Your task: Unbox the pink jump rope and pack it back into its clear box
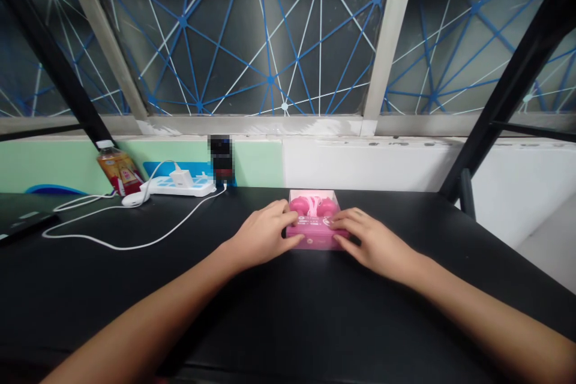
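A pink box [310,231] lies on the black table in front of me. Its upper part looks clear, and two rounded pink things [327,207] with a white cord [312,206] between them show through it. What kind they are I cannot make out. My left hand [265,231] grips the box's left side, with the thumb at the near left corner and fingers over the edge. From the right, my right hand [366,237] holds the other side, its fingertips on the top and its thumb at the near edge.
At the back left stand a drink bottle [119,168] and a white power strip [177,185] with a charger [182,177] plugged in. White cables [121,248] loop over the black table [288,318]. A dark flat device [27,226] lies far left. Black frame bars [508,66] slant up both sides.
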The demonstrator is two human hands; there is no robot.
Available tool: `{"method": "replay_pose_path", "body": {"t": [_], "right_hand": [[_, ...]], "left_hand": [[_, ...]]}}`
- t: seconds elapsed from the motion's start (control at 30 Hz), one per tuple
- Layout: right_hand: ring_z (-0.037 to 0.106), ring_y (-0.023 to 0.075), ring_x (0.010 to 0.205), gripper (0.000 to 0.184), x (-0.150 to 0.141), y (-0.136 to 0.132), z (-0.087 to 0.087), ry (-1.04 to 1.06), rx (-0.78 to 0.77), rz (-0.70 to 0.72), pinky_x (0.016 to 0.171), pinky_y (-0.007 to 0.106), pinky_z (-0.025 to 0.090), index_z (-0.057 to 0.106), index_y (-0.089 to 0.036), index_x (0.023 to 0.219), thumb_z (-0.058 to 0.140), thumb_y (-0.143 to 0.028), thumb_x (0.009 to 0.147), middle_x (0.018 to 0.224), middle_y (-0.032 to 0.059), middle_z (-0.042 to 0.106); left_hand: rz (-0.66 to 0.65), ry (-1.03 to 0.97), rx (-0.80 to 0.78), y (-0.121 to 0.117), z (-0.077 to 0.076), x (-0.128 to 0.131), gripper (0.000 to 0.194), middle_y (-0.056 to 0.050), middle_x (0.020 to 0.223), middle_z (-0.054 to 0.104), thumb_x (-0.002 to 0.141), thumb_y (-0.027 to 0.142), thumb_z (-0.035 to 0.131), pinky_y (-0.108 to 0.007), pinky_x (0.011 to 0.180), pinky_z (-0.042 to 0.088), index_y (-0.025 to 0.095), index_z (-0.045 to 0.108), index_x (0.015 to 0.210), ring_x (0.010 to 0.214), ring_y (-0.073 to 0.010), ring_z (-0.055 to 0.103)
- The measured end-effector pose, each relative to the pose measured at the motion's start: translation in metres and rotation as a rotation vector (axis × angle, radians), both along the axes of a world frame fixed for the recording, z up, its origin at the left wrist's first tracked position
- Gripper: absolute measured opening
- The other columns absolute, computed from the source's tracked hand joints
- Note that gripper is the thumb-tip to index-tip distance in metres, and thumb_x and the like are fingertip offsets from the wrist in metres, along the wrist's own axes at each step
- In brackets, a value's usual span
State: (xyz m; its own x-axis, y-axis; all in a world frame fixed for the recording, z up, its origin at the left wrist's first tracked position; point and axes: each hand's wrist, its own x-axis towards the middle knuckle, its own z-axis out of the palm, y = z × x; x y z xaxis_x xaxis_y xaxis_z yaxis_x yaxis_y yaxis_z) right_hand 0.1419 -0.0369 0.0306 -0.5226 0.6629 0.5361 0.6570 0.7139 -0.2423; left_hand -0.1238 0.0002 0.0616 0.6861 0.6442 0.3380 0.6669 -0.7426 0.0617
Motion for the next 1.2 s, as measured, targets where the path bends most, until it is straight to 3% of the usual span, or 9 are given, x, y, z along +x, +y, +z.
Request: {"method": "replay_pose_path", "body": {"t": [0.1, 0.23, 0.4, 0.9, 1.07, 1.2], "right_hand": [[0.057, 0.0241, 0.11, 0.023, 0.0, -0.002, 0.003, -0.011, -0.031, 0.018, 0.095, 0.045, 0.051, 0.061, -0.023, 0.115, 0.053, -0.019, 0.093, 0.115, 0.0082, 0.065], [0.056, 0.0245, 0.111, 0.024, 0.0, -0.004, 0.006, -0.024, -0.038, 0.027, 0.096, 0.046, 0.051, 0.06, -0.023, 0.115, 0.053, -0.018, 0.093, 0.115, 0.0083, 0.065], [0.056, 0.0254, 0.112, 0.026, 0.001, -0.003, 0.005, -0.029, -0.048, 0.036, 0.096, 0.047, 0.051, 0.059, -0.023, 0.117, 0.053, -0.017, 0.093, 0.116, 0.0089, 0.064], [0.055, 0.0248, 0.112, 0.031, -0.004, -0.008, 0.008, 0.008, -0.087, 0.009, 0.097, 0.046, 0.048, 0.058, -0.024, 0.114, 0.054, -0.012, 0.086, 0.117, 0.007, 0.062], [0.055, 0.024, 0.112, 0.038, -0.004, -0.007, 0.008, 0.042, -0.103, 0.016, 0.097, 0.045, 0.047, 0.059, -0.023, 0.111, 0.052, -0.004, 0.08, 0.117, 0.0063, 0.063], [0.054, 0.0231, 0.115, 0.04, 0.001, -0.004, 0.009, 0.017, -0.115, 0.071, 0.1, 0.045, 0.046, 0.059, -0.024, 0.115, 0.05, -0.003, 0.082, 0.12, 0.0062, 0.062]], "left_hand": [[-0.084, -0.067, -0.047, 0.002, -0.003, -0.001, 0.017, -0.007, 0.117, 0.059, 0.09, 0.037, 0.061, -0.034, 0.089, 0.048, 0.022, 0.061, 0.098, 0.11, -0.023, 0.055], [-0.148, -0.094, -0.129, 0.005, -0.001, -0.005, 0.02, -0.006, 0.116, 0.063, 0.091, 0.032, 0.061, -0.037, 0.097, 0.045, 0.022, 0.058, 0.107, 0.114, -0.0231, 0.055], [-0.141, -0.103, -0.161, 0.004, 0.002, -0.008, 0.018, -0.006, 0.115, 0.064, 0.087, 0.023, 0.06, -0.038, 0.097, 0.045, 0.022, 0.059, 0.105, 0.112, -0.0233, 0.056], [-0.089, -0.12, -0.164, -0.002, 0.002, -0.006, 0.019, -0.005, 0.108, 0.06, 0.082, 0.02, 0.056, -0.036, 0.09, 0.047, 0.022, 0.056, 0.101, 0.105, -0.023, 0.056], [-0.128, -0.114, -0.183, -0.002, 0.004, -0.008, 0.028, -0.005, 0.11, 0.061, 0.078, 0.012, 0.052, -0.036, 0.092, 0.046, 0.022, 0.056, 0.104, 0.107, -0.0224, 0.056], [-0.175, -0.109, -0.19, 0.001, 0.005, -0.011, 0.03, -0.005, 0.113, 0.061, 0.08, 0.011, 0.051, -0.037, 0.094, 0.046, 0.023, 0.057, 0.106, 0.111, -0.0226, 0.055]]}}
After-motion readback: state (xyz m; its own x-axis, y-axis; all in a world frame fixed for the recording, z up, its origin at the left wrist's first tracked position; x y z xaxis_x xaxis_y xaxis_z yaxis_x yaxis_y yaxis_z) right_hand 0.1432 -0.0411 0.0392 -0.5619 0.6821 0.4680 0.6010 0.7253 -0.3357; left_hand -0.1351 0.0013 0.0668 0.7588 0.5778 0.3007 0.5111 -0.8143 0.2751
